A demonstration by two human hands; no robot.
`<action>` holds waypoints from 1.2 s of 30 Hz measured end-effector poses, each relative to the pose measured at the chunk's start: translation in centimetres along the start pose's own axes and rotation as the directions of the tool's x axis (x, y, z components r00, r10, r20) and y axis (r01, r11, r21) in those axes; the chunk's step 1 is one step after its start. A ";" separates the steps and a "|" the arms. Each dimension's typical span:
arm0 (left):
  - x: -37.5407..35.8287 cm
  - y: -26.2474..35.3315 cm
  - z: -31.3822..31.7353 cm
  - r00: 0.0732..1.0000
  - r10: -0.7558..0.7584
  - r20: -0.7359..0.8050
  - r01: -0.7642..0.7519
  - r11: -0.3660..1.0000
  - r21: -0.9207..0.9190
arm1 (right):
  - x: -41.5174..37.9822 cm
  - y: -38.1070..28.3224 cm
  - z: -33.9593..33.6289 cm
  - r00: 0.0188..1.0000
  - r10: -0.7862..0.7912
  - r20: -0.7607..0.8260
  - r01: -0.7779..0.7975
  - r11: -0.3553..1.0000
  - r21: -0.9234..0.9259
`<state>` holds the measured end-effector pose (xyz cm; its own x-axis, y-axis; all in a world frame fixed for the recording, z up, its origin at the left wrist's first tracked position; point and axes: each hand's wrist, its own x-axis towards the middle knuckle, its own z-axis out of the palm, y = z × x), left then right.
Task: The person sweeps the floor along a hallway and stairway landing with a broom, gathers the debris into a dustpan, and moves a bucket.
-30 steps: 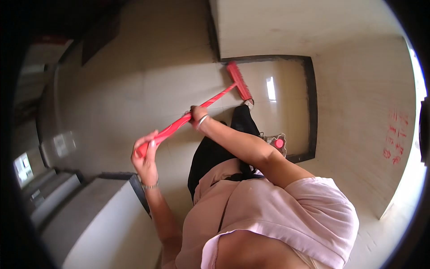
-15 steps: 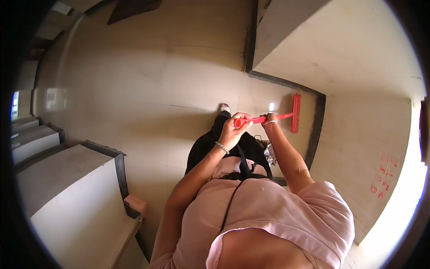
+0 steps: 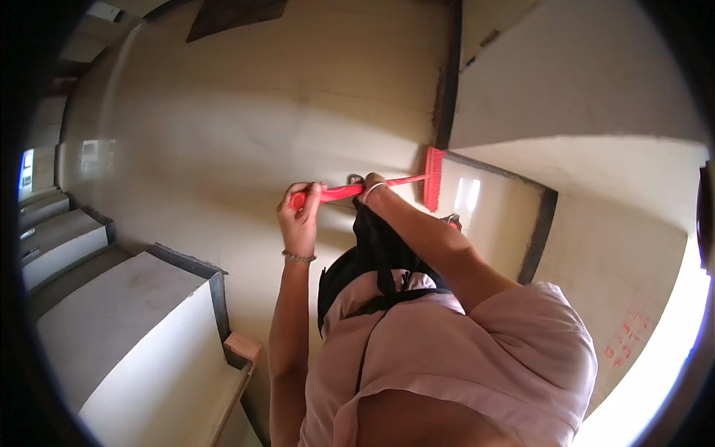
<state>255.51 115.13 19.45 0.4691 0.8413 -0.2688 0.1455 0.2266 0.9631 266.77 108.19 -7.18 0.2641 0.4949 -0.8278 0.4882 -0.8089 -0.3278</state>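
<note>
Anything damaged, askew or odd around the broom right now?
Red writing marks the otherwise plain wall at lower right. Dark skirting beyond the broom has a ragged, smudgy edge, as if poorly finished.

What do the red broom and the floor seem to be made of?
The broom: probably plastic, going by its smooth, bright red handle. The floor: likely polished tile or stone, since its pale, glossy surface mirrors patches of bright light.

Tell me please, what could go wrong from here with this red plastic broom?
The red bristled head might knock the dark strip at the wall corner, as it lies very near. The red handle, held by the left hand and right hand, crosses the view close to one foot, so a step could catch it. The glossy beige floor might be slippery.
</note>
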 end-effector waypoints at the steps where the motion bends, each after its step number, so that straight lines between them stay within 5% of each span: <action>1: 1.2 0.6 -1.4 0.999 0.037 -0.006 -0.037 0.998 0.044 | 0.8 -3.0 -0.5 0.998 -0.060 0.024 0.061 0.995 -0.079; 3: 2.6 3.0 -3.9 0.990 -0.003 -0.139 0.016 0.996 0.092 | 2.0 -8.6 -0.6 0.992 0.047 0.119 -0.075 0.966 0.247; 4: 3.0 4.2 -5.0 0.983 -0.007 -0.185 0.021 0.997 0.075 | 3.1 -10.8 -0.2 0.941 0.183 0.286 -0.331 0.312 0.891; 5: 3.3 5.1 -5.9 0.972 -0.013 -0.233 0.027 0.998 0.058 | 4.0 -12.7 0.3 0.862 0.129 0.491 -0.315 -0.623 0.716; 9: 4.0 8.3 -9.9 0.912 0.054 -0.407 -0.029 0.997 0.066 | 1.2 -20.9 -2.2 0.905 -0.034 0.424 -0.381 -0.509 0.772; 11: 4.3 8.5 -12.4 0.932 0.135 -0.337 -0.121 0.991 0.062 | -4.9 -24.2 -7.0 0.913 -0.123 0.390 -0.402 -0.447 0.799; 16: 7.1 8.1 -14.6 0.928 0.195 -0.318 -0.208 0.978 -0.005 | -4.1 -24.2 -5.8 0.942 -0.110 0.316 -0.318 -0.585 0.746; 18: 8.0 6.2 -14.3 0.937 0.013 -0.350 -0.030 0.999 -0.044 | 1.0 -18.8 -2.0 0.957 -0.128 0.261 -0.290 -0.459 0.840; 19: 8.5 4.3 -14.3 0.965 -0.025 -0.262 0.005 0.997 -0.078 | -0.9 -18.6 -3.7 0.918 -0.032 0.394 -0.336 -0.592 0.733; 20: 8.8 2.4 -13.5 0.977 -0.074 -0.201 0.035 0.980 -0.194 | -4.5 -19.4 -6.9 0.927 0.146 0.346 -0.212 -0.557 0.803; 23: 10.0 -2.3 -10.6 0.988 -0.149 -0.040 0.129 0.941 -0.311 | 4.2 -9.7 -2.9 0.798 0.382 0.467 -0.182 -0.586 0.790; 24: 10.2 -2.0 -9.6 0.978 -0.210 0.001 0.201 0.935 -0.294 | 6.2 -7.8 -1.7 0.799 0.351 0.489 -0.171 -0.646 0.744; 25: 10.2 -2.6 -9.3 0.978 -0.204 0.032 0.203 0.918 -0.341 | 7.5 -6.8 -1.4 0.719 0.453 0.527 -0.236 -0.554 0.799; 27: 11.2 -2.0 -10.9 0.990 -0.125 0.072 0.139 0.959 -0.245 | 12.7 -5.2 1.3 0.771 0.347 0.534 -0.321 -0.512 0.797; 28: 11.9 -1.7 -12.7 0.995 -0.090 0.041 0.097 0.972 -0.214 | 12.4 -7.6 0.5 0.809 0.332 0.486 -0.398 -0.299 0.867; 30: 14.2 -2.4 -18.6 0.998 -0.005 -0.064 -0.005 0.987 -0.158 | 14.6 -16.3 1.6 0.865 0.235 0.444 -0.375 -0.285 0.882; 31: 14.8 0.3 -21.9 0.995 -0.023 -0.097 0.011 0.993 -0.120 | 17.9 -19.7 4.5 0.886 0.174 0.430 -0.297 -0.500 0.814; 32: 15.3 1.5 -25.4 0.988 -0.017 -0.156 -0.025 0.965 -0.262 | 17.7 -25.4 4.5 0.821 0.213 0.530 -0.352 -0.543 0.763; 33: 15.7 3.4 -28.0 0.980 0.032 -0.197 -0.074 0.975 -0.211 | 9.4 -34.1 -1.0 0.839 0.203 0.505 -0.369 -0.468 0.803; 34: 16.3 4.6 -30.4 0.970 0.021 -0.243 -0.078 0.970 -0.229 | 14.4 -35.6 1.7 0.841 -0.038 0.540 -0.483 -0.505 0.716; 36: 17.7 6.2 -35.7 0.949 0.101 -0.298 -0.145 0.981 -0.128 | 12.0 -45.2 0.9 0.874 0.092 0.478 -0.388 -0.460 0.799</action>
<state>233.60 148.96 21.22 0.1999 0.9678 -0.1529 -0.0371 0.1635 0.9859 247.14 150.35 -2.68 -0.1217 0.2067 -0.9708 -0.9913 -0.0737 0.1086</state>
